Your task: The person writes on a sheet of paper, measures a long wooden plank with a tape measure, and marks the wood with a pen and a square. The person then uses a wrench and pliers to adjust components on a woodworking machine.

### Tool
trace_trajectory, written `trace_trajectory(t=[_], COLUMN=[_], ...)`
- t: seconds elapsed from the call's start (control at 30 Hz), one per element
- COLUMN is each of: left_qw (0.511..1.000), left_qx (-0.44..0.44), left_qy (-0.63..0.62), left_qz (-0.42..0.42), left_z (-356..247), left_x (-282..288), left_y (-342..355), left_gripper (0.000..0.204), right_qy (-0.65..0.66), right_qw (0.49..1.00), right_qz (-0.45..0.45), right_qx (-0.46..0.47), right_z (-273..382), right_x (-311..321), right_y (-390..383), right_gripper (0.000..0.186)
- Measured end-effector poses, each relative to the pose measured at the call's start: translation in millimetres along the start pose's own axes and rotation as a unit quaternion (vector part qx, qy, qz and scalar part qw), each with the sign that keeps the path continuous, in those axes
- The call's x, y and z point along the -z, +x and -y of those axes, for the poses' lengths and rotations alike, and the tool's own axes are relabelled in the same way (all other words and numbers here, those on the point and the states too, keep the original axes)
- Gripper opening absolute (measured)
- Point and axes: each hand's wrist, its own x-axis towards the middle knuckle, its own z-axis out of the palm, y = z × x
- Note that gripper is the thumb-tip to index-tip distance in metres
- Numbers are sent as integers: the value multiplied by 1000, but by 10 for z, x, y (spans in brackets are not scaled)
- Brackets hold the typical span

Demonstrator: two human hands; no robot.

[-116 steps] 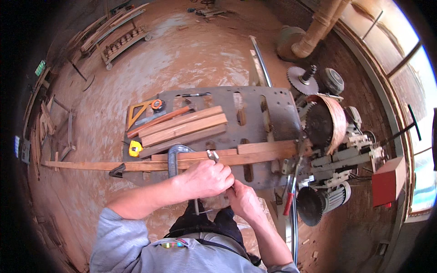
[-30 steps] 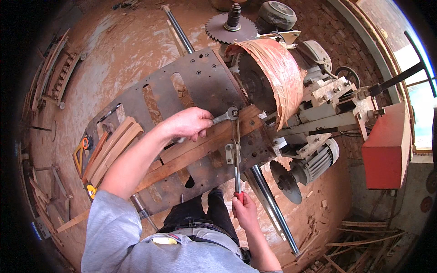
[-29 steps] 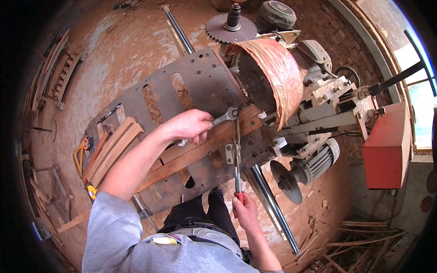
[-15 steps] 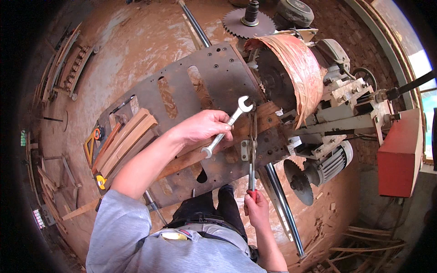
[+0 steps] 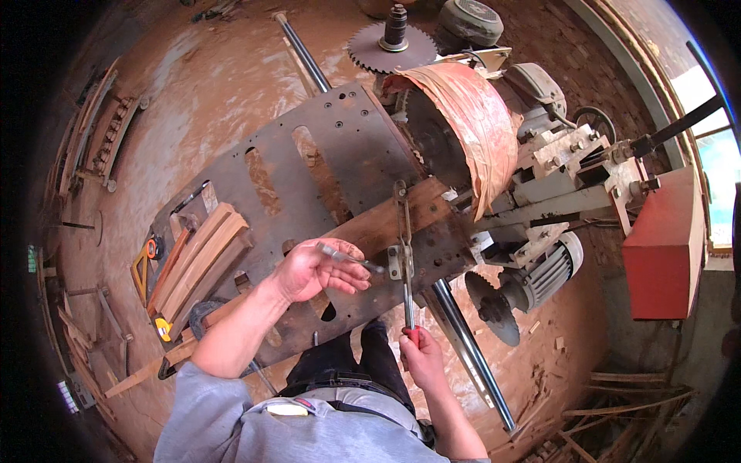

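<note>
Dark steel machine table [image 5: 340, 147] with orange-wrapped saw guard [image 5: 471, 127] at 2 o'clock. Wooden plank [image 5: 378, 225] clamped across the middle. Left hand [image 5: 316, 270] now pulled back toward 7 o'clock, loosely closed on the wrench [image 5: 347, 258] (off the bolt, so tightening seems finished). Right hand [image 5: 421, 359] gripping the red-handled clamp bar [image 5: 407, 285].

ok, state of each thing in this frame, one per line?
left hand: palm up, fingers curled loosely around a wrench
wrench: lying across the left hand, above the table plate
right hand: gripping the clamp's red handle
clamp: set across the wooden board at the plate edge
wooden board: flat on the steel table plate
circular saw blade: lying loose on the floor
wood strips: stacked on the plate's left end
</note>
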Motion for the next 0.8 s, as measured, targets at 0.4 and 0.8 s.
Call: trace_trajectory(t=[0.4, 0.8], left_qw=[987, 718], left_qx=[97, -170], left_qy=[92, 650], left_qz=[-86, -184], left_z=[379, -364], left_x=[-306, -52], left_y=[-357, 87], left_gripper=[43, 43], right_qy=[-33, -34], right_qw=[999, 999], right_qz=[9, 0], right_qx=[20, 15], right_z=[-79, -23], right_x=[33, 13], right_y=[29, 12], right_gripper=[19, 19])
